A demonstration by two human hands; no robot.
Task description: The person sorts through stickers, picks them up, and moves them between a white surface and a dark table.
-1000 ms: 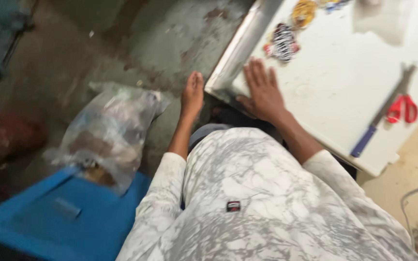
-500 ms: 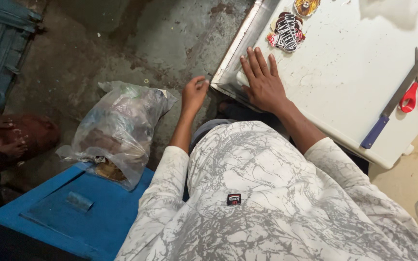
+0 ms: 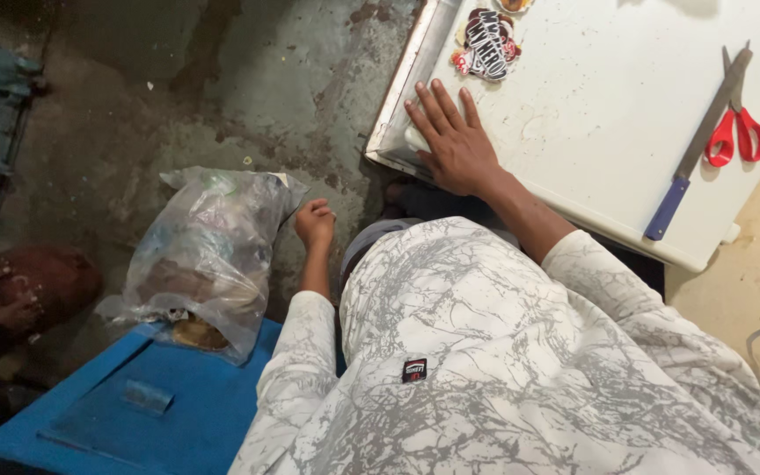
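Since the two earlier views, the left hand (image 3: 315, 223) has drawn in from an outstretched, open pose and lowered toward the clear bag (image 3: 207, 255); its fingers are now curled loosely inward and it holds nothing that can be seen. It sits just beside the bag's upper right corner, and whether it touches the plastic cannot be told. The right hand (image 3: 455, 141) has stayed flat, fingers spread and fully open, palm pressed on the near left corner of the white board (image 3: 609, 114), gripping nothing. Judged from this, the right hand serves as a brace on the board while the left hand closes in on the bag. Relative to the left hand, the bag lies immediately to the left and slightly below, resting partly on the floor (image 3: 178, 97) and partly on the blue panel (image 3: 160, 405). Relative to the right hand, the stickers (image 3: 485, 44) lie just beyond the fingertips, while the knife (image 3: 697, 149) and the red scissors (image 3: 736, 132) lie well apart to the right, side by side on the board.
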